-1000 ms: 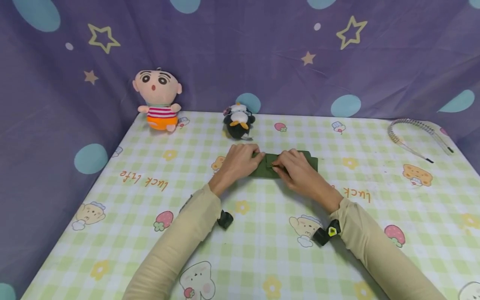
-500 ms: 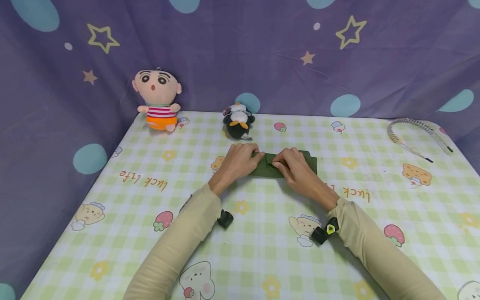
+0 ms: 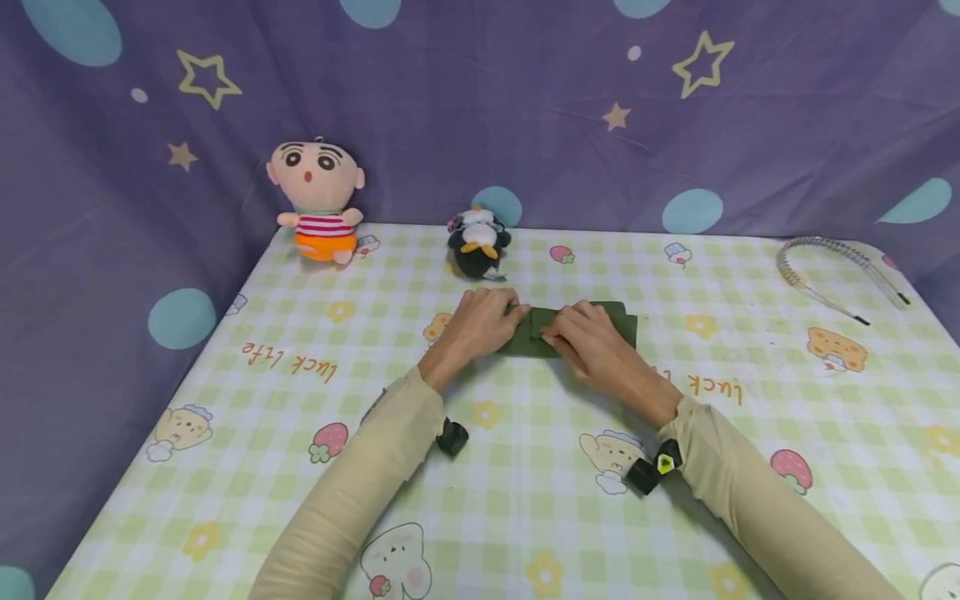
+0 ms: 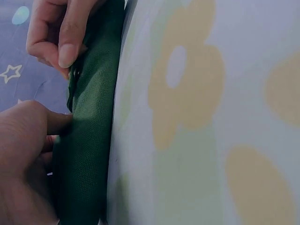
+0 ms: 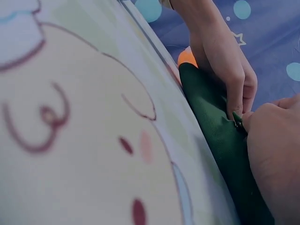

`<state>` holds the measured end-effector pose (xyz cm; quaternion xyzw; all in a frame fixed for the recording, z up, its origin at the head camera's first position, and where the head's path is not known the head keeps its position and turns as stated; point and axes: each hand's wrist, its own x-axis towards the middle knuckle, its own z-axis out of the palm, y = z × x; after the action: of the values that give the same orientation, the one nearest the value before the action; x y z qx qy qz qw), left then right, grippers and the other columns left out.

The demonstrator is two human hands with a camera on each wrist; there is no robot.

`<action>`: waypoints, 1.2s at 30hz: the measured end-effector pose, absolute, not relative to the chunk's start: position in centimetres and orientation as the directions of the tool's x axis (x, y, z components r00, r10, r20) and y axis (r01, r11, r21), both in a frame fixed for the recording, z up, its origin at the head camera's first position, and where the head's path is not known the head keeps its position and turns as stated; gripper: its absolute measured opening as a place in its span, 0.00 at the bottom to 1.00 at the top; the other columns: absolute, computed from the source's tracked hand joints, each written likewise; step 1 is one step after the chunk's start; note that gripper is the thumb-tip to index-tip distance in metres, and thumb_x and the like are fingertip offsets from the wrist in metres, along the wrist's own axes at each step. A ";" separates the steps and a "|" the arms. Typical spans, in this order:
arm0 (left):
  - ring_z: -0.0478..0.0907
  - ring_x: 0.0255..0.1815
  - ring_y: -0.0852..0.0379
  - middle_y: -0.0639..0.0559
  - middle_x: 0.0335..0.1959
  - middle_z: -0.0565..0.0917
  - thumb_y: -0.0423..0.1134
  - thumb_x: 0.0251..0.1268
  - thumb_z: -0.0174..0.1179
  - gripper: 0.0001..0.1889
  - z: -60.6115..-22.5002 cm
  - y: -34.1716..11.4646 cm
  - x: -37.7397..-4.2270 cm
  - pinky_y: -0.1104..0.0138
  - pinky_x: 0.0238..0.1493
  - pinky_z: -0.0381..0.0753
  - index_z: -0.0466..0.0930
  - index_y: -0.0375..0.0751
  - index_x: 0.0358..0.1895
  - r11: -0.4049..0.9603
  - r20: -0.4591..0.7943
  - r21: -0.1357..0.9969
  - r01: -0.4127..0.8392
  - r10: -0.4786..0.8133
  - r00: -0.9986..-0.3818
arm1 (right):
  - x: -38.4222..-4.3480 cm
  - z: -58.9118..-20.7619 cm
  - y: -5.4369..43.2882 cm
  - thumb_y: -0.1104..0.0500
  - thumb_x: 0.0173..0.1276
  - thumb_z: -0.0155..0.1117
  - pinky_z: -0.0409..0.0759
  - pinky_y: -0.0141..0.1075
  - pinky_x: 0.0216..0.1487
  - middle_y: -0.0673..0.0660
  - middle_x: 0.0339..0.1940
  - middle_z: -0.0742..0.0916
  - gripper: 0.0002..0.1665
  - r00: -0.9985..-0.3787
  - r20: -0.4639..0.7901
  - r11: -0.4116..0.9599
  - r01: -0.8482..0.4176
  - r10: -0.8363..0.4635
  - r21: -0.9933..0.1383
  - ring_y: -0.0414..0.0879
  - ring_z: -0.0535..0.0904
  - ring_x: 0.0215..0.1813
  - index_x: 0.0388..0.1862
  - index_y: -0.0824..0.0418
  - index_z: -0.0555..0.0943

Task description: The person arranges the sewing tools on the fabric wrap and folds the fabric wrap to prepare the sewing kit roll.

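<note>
A dark green woven-fabric pouch (image 3: 517, 344), long and folded, lies across the middle of the table with a small flap on top. At its left end my left hand (image 3: 483, 321) holds the fabric; the left wrist view shows the thumb pressing on the pouch (image 4: 91, 122) and fingers partly hidden behind it. My right hand (image 3: 595, 340) pinches the edge of the flap with thumb and forefinger. In the right wrist view, a small raised corner of the pouch (image 5: 211, 112) shows between both hands. What lies under the right fingers is hidden.
Behind the pouch lies a small penguin plush (image 3: 477, 242). A boy-figure doll (image 3: 318, 204) sits at the back left, by the purple curtain (image 3: 420, 125). A toothed headband (image 3: 825, 243) rests at the back right. A checked cloth (image 3: 480, 500) covers the table.
The flap edge was raised half a second ago and now lies lower, as the right fingertips have come down slightly. My left hand has stayed in place.
</note>
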<state>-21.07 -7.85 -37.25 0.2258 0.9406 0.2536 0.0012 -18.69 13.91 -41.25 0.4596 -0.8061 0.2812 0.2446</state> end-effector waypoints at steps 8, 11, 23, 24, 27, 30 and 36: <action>0.67 0.18 0.54 0.49 0.18 0.73 0.43 0.83 0.54 0.20 -37.1 -7.8 -20.9 0.62 0.28 0.66 0.76 0.42 0.26 0.789 0.089 0.464 0.403 0.411 -0.907 | -18.1 -40.9 14.4 0.66 0.64 0.75 0.75 0.51 0.42 0.58 0.42 0.83 0.13 -0.380 0.619 0.459 -0.888 -0.687 -0.035 0.58 0.76 0.45 0.47 0.63 0.84; 0.71 0.22 0.55 0.51 0.21 0.77 0.45 0.82 0.55 0.17 -36.9 -7.9 -20.6 0.59 0.38 0.70 0.80 0.42 0.31 0.804 0.075 0.456 0.382 0.393 -0.916 | -18.1 -41.0 14.3 0.66 0.66 0.73 0.76 0.50 0.44 0.58 0.41 0.83 0.10 -0.387 0.616 0.467 -0.883 -0.686 -0.034 0.57 0.76 0.45 0.46 0.63 0.84; 0.72 0.33 0.52 0.54 0.27 0.77 0.63 0.70 0.64 0.24 -36.3 -8.2 -19.6 0.52 0.54 0.64 0.80 0.45 0.49 0.841 0.004 0.365 0.400 0.428 -0.904 | -18.5 -41.5 14.1 0.72 0.69 0.70 0.76 0.48 0.49 0.59 0.41 0.84 0.11 -0.524 0.642 0.473 -0.838 -0.560 -0.272 0.57 0.76 0.44 0.45 0.64 0.78; 0.72 0.33 0.52 0.54 0.27 0.77 0.64 0.70 0.63 0.25 -36.4 -8.1 -19.6 0.52 0.54 0.63 0.80 0.45 0.49 0.843 -0.002 0.365 0.396 0.426 -0.905 | -18.5 -41.5 14.1 0.71 0.70 0.69 0.76 0.47 0.48 0.58 0.41 0.84 0.10 -0.540 0.635 0.476 -0.830 -0.552 -0.291 0.56 0.75 0.43 0.46 0.64 0.78; 0.71 0.32 0.51 0.54 0.27 0.77 0.66 0.70 0.62 0.25 -36.6 -7.9 -19.7 0.53 0.53 0.63 0.79 0.46 0.47 0.847 -0.001 0.364 0.388 0.417 -0.909 | -18.5 -41.5 14.1 0.70 0.73 0.67 0.74 0.45 0.45 0.58 0.40 0.83 0.08 -0.573 0.622 0.474 -0.811 -0.533 -0.341 0.54 0.73 0.41 0.46 0.65 0.78; 0.71 0.32 0.52 0.54 0.27 0.77 0.66 0.70 0.62 0.25 -36.7 -7.8 -19.7 0.53 0.53 0.63 0.79 0.46 0.46 0.849 0.009 0.366 0.380 0.405 -0.914 | -18.5 -41.4 14.0 0.70 0.74 0.65 0.70 0.43 0.41 0.57 0.38 0.82 0.07 -0.604 0.608 0.471 -0.792 -0.515 -0.388 0.51 0.70 0.37 0.47 0.65 0.78; 0.71 0.30 0.52 0.54 0.26 0.77 0.65 0.68 0.64 0.25 -36.7 -7.6 -19.8 0.53 0.53 0.64 0.80 0.45 0.45 0.853 0.018 0.368 0.370 0.391 -0.920 | -18.6 -41.2 13.7 0.70 0.76 0.62 0.68 0.41 0.39 0.57 0.36 0.80 0.05 -0.662 0.582 0.479 -0.747 -0.473 -0.460 0.48 0.67 0.34 0.47 0.65 0.76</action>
<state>-19.75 -7.59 -36.68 0.1977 0.9621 0.1856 0.0288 -18.55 13.74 -41.17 0.3639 -0.8383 0.3579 0.1918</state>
